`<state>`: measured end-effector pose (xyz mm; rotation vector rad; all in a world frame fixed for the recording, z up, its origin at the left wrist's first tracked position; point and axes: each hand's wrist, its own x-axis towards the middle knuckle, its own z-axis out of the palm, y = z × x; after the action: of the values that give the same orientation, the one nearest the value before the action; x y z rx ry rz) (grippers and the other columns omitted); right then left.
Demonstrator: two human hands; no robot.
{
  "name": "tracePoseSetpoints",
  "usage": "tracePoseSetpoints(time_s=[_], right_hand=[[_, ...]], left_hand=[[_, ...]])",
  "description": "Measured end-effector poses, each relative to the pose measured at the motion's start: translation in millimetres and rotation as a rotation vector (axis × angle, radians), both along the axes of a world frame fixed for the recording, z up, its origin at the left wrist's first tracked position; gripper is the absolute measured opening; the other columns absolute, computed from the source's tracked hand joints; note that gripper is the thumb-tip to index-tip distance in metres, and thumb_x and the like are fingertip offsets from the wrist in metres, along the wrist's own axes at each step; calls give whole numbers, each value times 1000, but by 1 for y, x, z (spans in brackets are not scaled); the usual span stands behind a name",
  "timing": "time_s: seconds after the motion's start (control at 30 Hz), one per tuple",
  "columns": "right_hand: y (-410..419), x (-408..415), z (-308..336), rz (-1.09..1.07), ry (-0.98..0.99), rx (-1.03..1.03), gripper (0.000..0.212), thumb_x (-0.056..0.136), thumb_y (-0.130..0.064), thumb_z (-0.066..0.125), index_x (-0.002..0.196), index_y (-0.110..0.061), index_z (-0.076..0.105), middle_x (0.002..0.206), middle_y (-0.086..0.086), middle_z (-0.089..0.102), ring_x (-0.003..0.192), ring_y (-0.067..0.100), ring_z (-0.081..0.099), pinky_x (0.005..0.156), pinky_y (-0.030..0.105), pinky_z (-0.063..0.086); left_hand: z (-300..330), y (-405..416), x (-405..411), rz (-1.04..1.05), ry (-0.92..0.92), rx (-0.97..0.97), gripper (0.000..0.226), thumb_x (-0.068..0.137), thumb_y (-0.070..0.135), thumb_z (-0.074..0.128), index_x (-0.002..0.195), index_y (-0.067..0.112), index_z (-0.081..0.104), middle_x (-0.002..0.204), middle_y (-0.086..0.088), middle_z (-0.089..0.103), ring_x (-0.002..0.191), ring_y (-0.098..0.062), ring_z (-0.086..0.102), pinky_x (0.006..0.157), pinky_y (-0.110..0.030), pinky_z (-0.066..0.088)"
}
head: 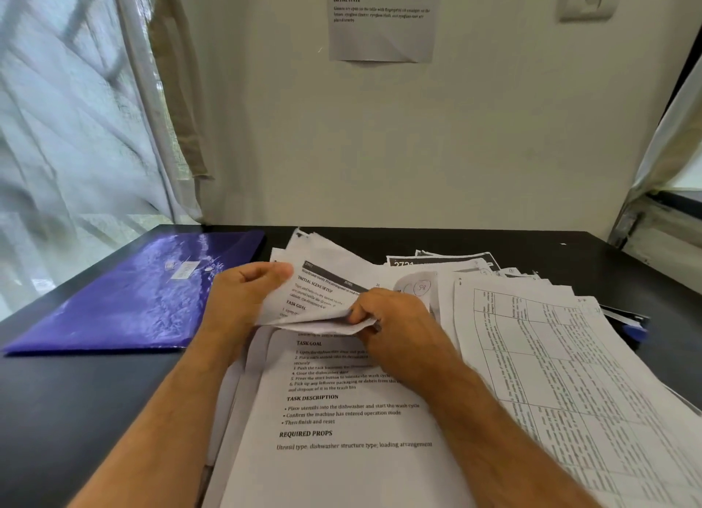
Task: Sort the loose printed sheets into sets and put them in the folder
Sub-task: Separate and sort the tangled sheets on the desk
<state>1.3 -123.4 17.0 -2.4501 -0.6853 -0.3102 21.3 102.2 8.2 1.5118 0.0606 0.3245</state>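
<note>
Sheets (pixel 326 298) bent up by both hands, left (pixel 243 298) and right (pixel 387 317) pinching them, hide the text beneath.

We see a glossy purple folder (pixel 140 294) lying on the black table (pixel 68 405), left of the white sheets (pixel 342 431) printed in black text; right of those, one sheet (pixel 562 374) carries a grey ruled grid, and behind it pages (pixel 440 261) show black header bands.

Printed sheets (pixel 342 412) lie fanned beside the closed purple folder (pixel 144 294).
</note>
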Motion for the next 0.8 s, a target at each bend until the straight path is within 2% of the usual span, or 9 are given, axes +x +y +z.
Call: tracePoseSetpoints(time_s=[0.07, 0.13, 0.27, 0.33, 0.5, 0.6, 0.73, 0.8], right_hand=[[0, -2, -1, 18, 2, 0, 4, 96, -23, 64, 94, -25, 67, 107, -9, 66, 100, 10, 60, 90, 23, 53], [0, -2, -3, 37, -12, -9, 6, 94, -19, 66, 91, -23, 65, 103, -10, 65, 97, 8, 59, 86, 20, 53], [-2, 1, -9, 58, -98, -2, 14, 88, -10, 69, 82, -21, 62, 89, -12, 61, 82, 4, 55, 71, 12, 45], [-2, 2, -11, 72, -150, 29, 16, 86, -7, 70, 81, -20, 62, 88, -11, 61, 80, 4, 55, 69, 15, 47], [-2, 2, -12, 88, -198, 87, 18, 82, -3, 71, 81, -19, 61, 91, -7, 64, 84, 10, 59, 73, 30, 55], [-2, 0, -11, 74, -169, 85, 18, 83, -4, 70, 83, -20, 62, 94, -9, 63, 88, 9, 59, 77, 32, 56], [-1, -1, -8, 48, -113, 90, 12, 92, -13, 66, 89, -23, 60, 98, -12, 62, 93, 8, 59, 81, 28, 56], [0, -1, -6, 41, -84, 83, 6, 96, -19, 63, 94, -23, 59, 103, -11, 62, 97, 8, 59, 86, 25, 55]], left_hand=[[-7, 5, 8, 109, -4, 123, 17, 79, 11, 81, 92, 20, 74, 91, -5, 77, 83, -20, 75, 68, -29, 57], [-12, 9, 13, 188, 3, 192, 25, 79, 10, 82, 93, 27, 70, 92, -4, 76, 84, -21, 74, 72, -35, 58], [-14, 15, 16, 313, -22, 206, 30, 84, 13, 77, 104, 31, 64, 99, -2, 74, 91, -23, 72, 78, -41, 59], [-12, 16, 15, 351, -32, 170, 36, 85, 11, 76, 110, 31, 59, 98, -1, 74, 90, -22, 72, 82, -46, 59], [-9, 12, 12, 377, -48, 130, 44, 87, 9, 74, 115, 33, 51, 95, -2, 75, 87, -23, 73, 81, -49, 60], [-9, 11, 13, 400, -40, 135, 32, 88, 14, 72, 107, 34, 56, 99, -3, 74, 87, -24, 73, 79, -50, 60], [-5, 7, 9, 434, -83, 175, 4, 94, 26, 67, 95, 28, 64, 97, -1, 73, 85, -21, 70, 74, -42, 59], [-3, 6, 7, 461, -110, 217, 8, 93, 28, 69, 86, 30, 65, 93, 5, 72, 86, -15, 68, 75, -36, 56]])
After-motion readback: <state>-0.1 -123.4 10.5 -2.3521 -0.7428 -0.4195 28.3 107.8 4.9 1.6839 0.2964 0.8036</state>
